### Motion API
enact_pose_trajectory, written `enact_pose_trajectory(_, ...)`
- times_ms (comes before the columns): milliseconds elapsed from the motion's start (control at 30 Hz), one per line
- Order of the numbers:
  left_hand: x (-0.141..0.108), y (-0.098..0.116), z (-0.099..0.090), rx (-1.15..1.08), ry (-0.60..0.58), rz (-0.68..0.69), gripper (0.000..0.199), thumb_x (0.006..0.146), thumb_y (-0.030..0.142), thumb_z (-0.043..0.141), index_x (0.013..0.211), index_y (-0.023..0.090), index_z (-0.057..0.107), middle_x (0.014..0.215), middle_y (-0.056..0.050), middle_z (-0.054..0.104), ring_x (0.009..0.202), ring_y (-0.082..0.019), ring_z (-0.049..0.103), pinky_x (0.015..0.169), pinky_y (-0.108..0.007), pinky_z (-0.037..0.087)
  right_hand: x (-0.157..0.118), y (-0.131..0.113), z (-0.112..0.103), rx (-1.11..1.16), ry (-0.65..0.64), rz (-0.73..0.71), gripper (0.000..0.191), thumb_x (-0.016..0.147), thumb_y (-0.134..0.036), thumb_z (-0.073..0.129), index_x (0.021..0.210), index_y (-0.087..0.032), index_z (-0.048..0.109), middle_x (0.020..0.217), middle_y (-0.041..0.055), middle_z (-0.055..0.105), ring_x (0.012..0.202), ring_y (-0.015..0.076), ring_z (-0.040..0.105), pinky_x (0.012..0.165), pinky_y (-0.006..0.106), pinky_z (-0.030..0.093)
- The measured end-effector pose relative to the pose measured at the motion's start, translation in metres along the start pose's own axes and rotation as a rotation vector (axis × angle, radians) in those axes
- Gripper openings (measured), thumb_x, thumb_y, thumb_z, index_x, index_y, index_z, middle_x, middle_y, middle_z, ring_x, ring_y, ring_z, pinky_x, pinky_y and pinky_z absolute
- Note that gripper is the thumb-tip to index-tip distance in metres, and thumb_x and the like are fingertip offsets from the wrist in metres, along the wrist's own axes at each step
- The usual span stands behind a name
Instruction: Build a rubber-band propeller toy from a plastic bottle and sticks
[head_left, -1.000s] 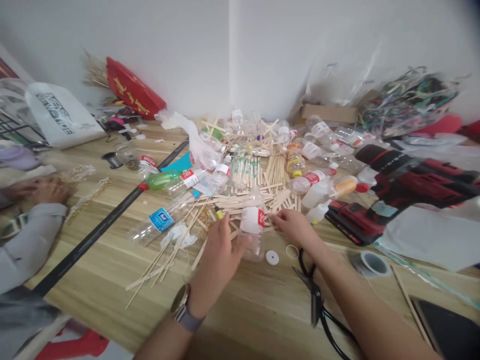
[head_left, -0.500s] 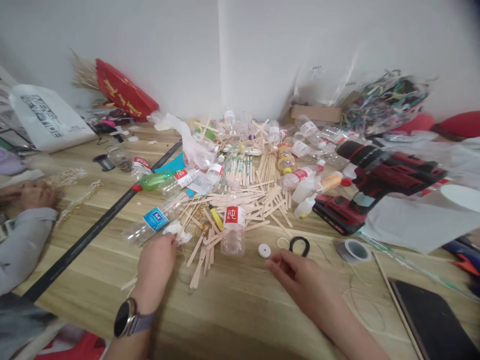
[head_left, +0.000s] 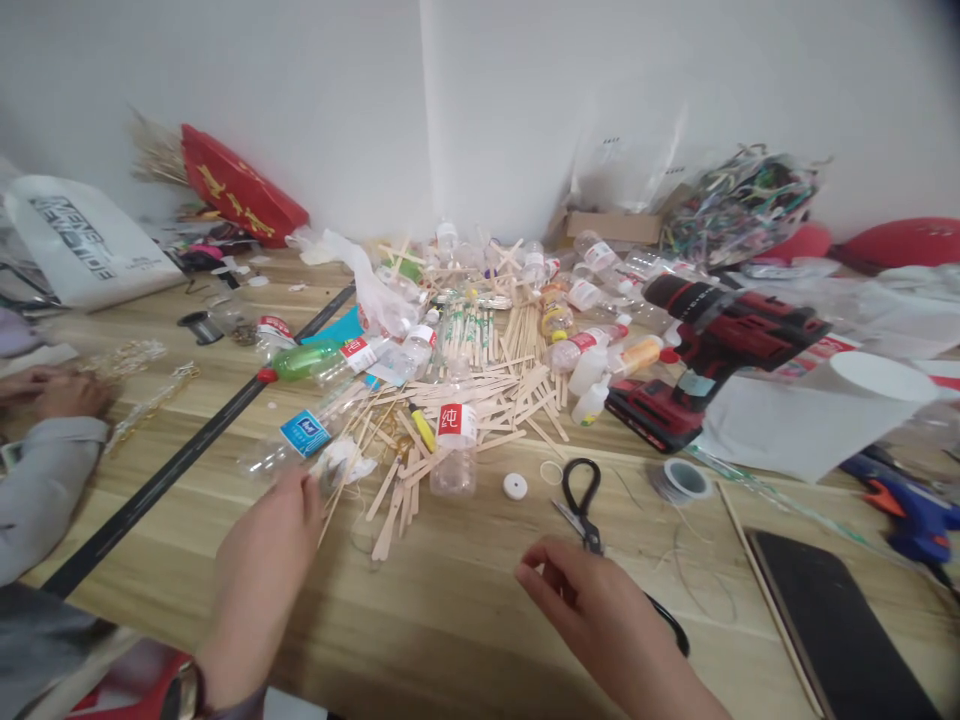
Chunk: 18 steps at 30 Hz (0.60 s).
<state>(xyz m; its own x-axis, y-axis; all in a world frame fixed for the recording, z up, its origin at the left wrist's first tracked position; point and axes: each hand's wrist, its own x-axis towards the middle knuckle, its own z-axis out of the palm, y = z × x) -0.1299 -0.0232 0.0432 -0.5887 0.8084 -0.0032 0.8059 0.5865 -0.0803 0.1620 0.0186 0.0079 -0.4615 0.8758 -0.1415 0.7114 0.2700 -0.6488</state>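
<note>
My left hand (head_left: pixel 271 530), its fingers drawn together and slightly blurred, is over the table at the left of the loose wooden sticks (head_left: pixel 390 510). A crumpled white piece (head_left: pixel 346 462) and a thin stick (head_left: pixel 335 500) lie just beyond its fingertips. What it pinches, if anything, does not show. My right hand (head_left: pixel 581 610) has curled fingers, thumb and index close together; any thin thing between them cannot be made out. Black-handled scissors (head_left: pixel 581 490) lie partly hidden behind it. A white round disc (head_left: pixel 514 486) is just beyond.
Plastic bottles (head_left: pixel 455 450) and sticks crowd the middle. A red-black drill (head_left: pixel 705 350), wire spool (head_left: pixel 682 480), phone (head_left: pixel 840 620) and blue glue gun (head_left: pixel 919 525) are at right. Another person's hand (head_left: pixel 71 397) works at far left, beyond a black strip (head_left: pixel 165 470).
My left hand has moved left and toward me, away from the white piece. My right hand has come down toward me, uncovering more of the scissors. The view has shifted slightly right.
</note>
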Motion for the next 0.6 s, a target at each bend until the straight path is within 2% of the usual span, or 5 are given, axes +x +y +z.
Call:
enact_pose_trajectory(200, -0.038, 0.021, -0.001, -0.411, 0.180, -0.124, 0.036, 0.100, 0.034, 0.021, 0.108, 0.020, 0.053, 0.076, -0.008, 0.074, 0.066, -0.027, 0.070, 0.054, -0.031, 0.039, -0.001, -0.004, -0.004, 0.223, 0.050, -0.161, 0.024, 0.092, -0.038, 0.051, 0.091, -0.023, 0.069, 0.064, 0.0016, 0.067, 0.052, 0.0156, 0.058, 0.050, 0.026, 0.041)
enact_pose_trajectory(333, -0.071, 0.067, 0.015, -0.527, -0.177, 0.521, 0.030, 0.098, 0.024, 0.029, 0.101, 0.023, 0.059, 0.077, -0.006, 0.075, 0.069, -0.023, 0.072, 0.059, -0.029, 0.045, 0.014, 0.001, -0.005, 0.666, 0.093, -0.228, 0.044, 0.091, -0.053, 0.057, 0.124, -0.024, 0.061, 0.106, 0.0116, 0.073, 0.055, 0.0139, 0.059, 0.049, 0.028, 0.049)
enact_pose_trajectory(400, -0.080, 0.088, 0.024, -0.448, -0.292, 0.798, 0.033, 0.099, 0.021, 0.030, 0.106, 0.021, 0.062, 0.083, -0.009, 0.076, 0.075, -0.025, 0.072, 0.064, -0.031, 0.048, 0.021, 0.009, -0.001, 0.906, 0.105, -0.177, 0.047, 0.091, -0.061, 0.056, 0.117, -0.023, 0.063, 0.107, 0.0127, 0.073, 0.050, 0.0123, 0.057, 0.045, 0.028, 0.048)
enact_pose_trajectory(500, -0.074, 0.104, 0.028, -0.396, -0.261, 0.887, 0.030, 0.102, 0.027, 0.036, 0.106, 0.018, 0.064, 0.093, -0.010, 0.075, 0.086, -0.027, 0.070, 0.074, -0.035, 0.053, 0.027, 0.026, 0.005, 1.132, 0.170, -0.077, 0.042, 0.091, -0.062, 0.057, 0.084, -0.020, 0.064, 0.077, 0.0059, 0.072, 0.043, 0.0110, 0.053, 0.041, 0.024, 0.044)
enact_pose_trajectory(600, -0.051, 0.108, 0.029, -0.379, -0.119, 0.868, 0.027, 0.101, 0.025, 0.040, 0.107, 0.017, 0.066, 0.113, -0.014, 0.071, 0.105, -0.030, 0.065, 0.090, -0.045, 0.053, 0.029, 0.037, 0.007, 1.144, 0.213, -0.038, 0.043, 0.090, -0.062, 0.058, 0.078, -0.020, 0.060, 0.064, 0.0015, 0.067, 0.042, 0.0100, 0.052, 0.040, 0.021, 0.041)
